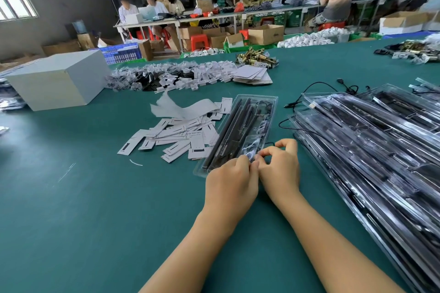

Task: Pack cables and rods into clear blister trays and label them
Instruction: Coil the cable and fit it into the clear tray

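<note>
A clear blister tray [269, 102] lies on the green table in front of me, holding long black rods [228, 131] and a coiled black cable [263, 126]. My left hand [232, 182] and my right hand [281, 169] meet at the tray's near end. Both pinch something small there with curled fingers; what it is stays hidden behind the fingers. A pile of white paper labels [181, 135] lies just left of the tray, with a peeled backing strip [176, 107] on top.
Stacks of filled blister trays [381, 145] cover the table's right side, with loose black cables [316, 93] beside them. A white box [59, 81] stands far left. Bagged parts and cards [190, 76] lie across the back. People work at distant benches.
</note>
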A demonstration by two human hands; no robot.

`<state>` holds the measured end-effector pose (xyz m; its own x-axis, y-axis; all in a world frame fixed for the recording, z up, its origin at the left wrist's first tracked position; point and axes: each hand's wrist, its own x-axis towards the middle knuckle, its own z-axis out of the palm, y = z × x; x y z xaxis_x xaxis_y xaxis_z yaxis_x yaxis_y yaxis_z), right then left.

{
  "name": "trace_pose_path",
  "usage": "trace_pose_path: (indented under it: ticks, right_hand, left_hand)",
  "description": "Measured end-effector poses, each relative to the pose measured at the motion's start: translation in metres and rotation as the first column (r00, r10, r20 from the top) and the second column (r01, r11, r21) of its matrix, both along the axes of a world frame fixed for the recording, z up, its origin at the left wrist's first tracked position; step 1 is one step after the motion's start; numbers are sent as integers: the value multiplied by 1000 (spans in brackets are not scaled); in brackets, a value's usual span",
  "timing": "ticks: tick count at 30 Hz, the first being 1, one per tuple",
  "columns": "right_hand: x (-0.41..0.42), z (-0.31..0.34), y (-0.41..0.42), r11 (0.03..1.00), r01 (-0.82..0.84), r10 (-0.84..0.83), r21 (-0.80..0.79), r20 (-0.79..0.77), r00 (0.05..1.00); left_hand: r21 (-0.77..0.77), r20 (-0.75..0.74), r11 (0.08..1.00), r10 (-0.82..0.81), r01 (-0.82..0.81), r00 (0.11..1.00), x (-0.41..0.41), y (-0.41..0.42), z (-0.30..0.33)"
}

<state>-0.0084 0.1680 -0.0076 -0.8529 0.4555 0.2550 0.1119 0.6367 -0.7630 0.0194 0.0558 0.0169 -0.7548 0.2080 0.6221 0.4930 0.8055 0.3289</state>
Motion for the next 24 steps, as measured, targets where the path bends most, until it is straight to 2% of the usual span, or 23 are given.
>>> trace_pose_path:
  ticks: [7, 10, 19, 24]
  right_hand:
    - [5, 0, -1, 986, 1, 11, 164, -77, 997]
    - [7, 2, -2, 981, -10, 21, 192, -53, 998]
    - [9, 2, -5, 990, 11, -12, 141, 12, 1000]
    - [10, 2, -3, 997, -19, 21, 75, -28, 999]
  left_hand:
    - [79, 7, 997, 14, -14, 1000, 0, 1, 0]
    - [109, 20, 994, 15, -17, 1000, 0, 1, -1]
    - [158, 38, 987, 25, -31, 999, -1, 2, -4]
    - [289, 194, 953, 38, -94, 980, -5, -1, -3]
